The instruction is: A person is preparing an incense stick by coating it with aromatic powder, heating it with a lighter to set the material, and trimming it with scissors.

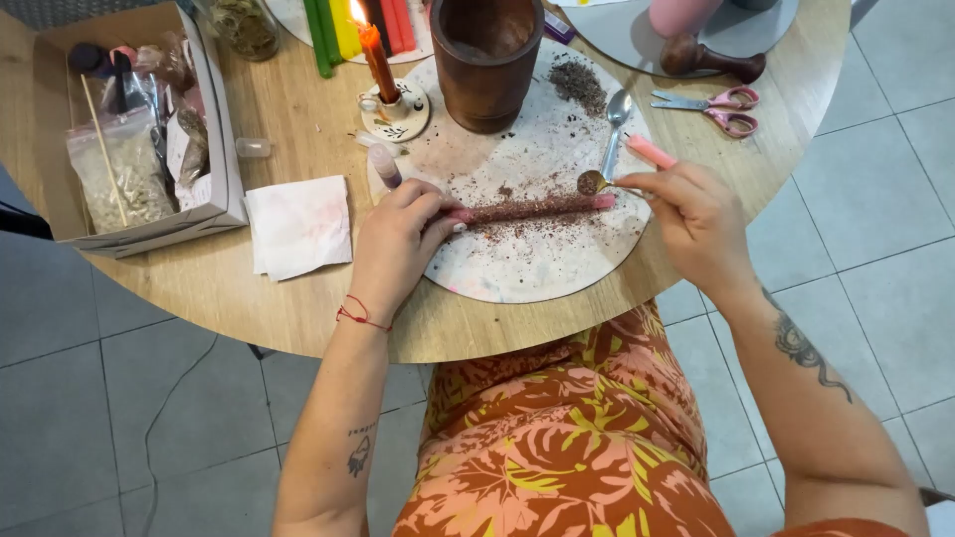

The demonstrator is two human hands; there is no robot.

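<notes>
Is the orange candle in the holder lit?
Lit. The orange candle stands upright in its holder, with a flame at its tip.

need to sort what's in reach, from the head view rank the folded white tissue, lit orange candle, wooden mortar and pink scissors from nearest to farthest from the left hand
From the left hand:
1. Folded white tissue, just beside it on the table's left.
2. Lit orange candle, behind the hand in its small holder.
3. Wooden mortar, behind and to the right.
4. Pink scissors, far right of the table.

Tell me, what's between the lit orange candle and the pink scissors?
In the head view, the brown wooden mortar and a metal spoon lie between the lit candle and the scissors.
</notes>
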